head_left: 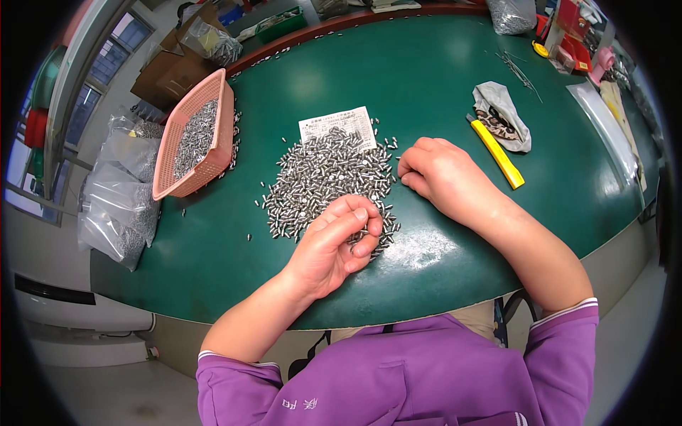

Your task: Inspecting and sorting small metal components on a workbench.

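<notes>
A heap of small silvery metal pins with pointed ends (312, 177) lies on the green tabletop (398, 78). Over the near edge of the heap, my left hand (335, 238) is turned partly palm up, its fingers curled and the thumb pressed against the index finger. Anything held in it is too small or hidden to make out. My right hand (444, 174) rests knuckles up just right of the heap, fingers bent and drawn together, their tips mostly hidden. Under the far side of the heap sticks out a printed white paper slip (312, 129).
A pink basket (226, 106) of similar pins stands left, beside clear plastic bags of parts (117, 213). To the right lie a yellow utility knife (501, 157), a grey cloth pouch (518, 131) and thin metal rods (522, 71). A cardboard box (160, 77) stands beyond the basket.
</notes>
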The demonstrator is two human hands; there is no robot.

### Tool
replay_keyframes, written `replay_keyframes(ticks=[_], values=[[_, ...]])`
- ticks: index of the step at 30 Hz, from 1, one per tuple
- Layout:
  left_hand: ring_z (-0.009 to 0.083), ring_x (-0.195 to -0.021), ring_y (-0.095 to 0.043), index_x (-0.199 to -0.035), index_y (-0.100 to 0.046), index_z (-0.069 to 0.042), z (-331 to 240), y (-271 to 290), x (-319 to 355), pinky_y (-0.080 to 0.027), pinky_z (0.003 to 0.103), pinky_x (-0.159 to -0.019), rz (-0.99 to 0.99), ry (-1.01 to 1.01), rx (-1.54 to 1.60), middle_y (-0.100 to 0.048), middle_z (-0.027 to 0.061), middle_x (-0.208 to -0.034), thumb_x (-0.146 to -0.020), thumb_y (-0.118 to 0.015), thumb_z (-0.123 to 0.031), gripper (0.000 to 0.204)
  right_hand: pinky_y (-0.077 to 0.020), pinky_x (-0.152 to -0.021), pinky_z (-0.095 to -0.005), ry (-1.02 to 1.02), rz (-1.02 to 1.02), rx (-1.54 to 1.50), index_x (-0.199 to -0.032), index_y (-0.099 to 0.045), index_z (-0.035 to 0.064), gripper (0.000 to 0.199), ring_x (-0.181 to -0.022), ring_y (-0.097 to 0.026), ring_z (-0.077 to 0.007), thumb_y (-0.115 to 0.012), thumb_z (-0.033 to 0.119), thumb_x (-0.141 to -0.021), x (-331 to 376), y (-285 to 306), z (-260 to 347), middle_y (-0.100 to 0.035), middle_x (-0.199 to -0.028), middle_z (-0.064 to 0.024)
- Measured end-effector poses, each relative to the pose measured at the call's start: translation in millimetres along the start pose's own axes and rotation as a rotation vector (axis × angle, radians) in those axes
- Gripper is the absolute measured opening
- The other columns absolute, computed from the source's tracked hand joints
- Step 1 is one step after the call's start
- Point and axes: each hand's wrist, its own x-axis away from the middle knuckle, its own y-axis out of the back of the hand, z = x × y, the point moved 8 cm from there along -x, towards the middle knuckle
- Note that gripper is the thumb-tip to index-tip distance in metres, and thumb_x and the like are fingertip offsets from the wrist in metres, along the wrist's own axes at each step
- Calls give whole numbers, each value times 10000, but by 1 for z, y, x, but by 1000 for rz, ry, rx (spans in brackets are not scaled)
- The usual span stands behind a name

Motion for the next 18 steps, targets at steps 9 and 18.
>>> replay_keyframes(ticks=[9, 18], values=[[65, -617, -418, -1079, -520, -81, -1, 2, 0, -329, 159, -434, -17, -16, 7, -514, 56, -896, -958, -514, -119, 127, -481, -728, -318, -108, 25, -648, -938, -571, 34, 77, -820, -593, -213, -582, 81, -878, 0, 7, 24, -577, -875, -88], [69, -656, -463, -1063, -496, -93, 0, 0, 0, -341, 195, -479, 9, -15, -20, -544, 40, -886, -951, -551, -131, 130, -485, -756, -319, 149, -28, -663, -929, -626, 47, 70, -886, -576, -206, -608, 72, -865, 3, 4, 45, -578, -918, -67]])
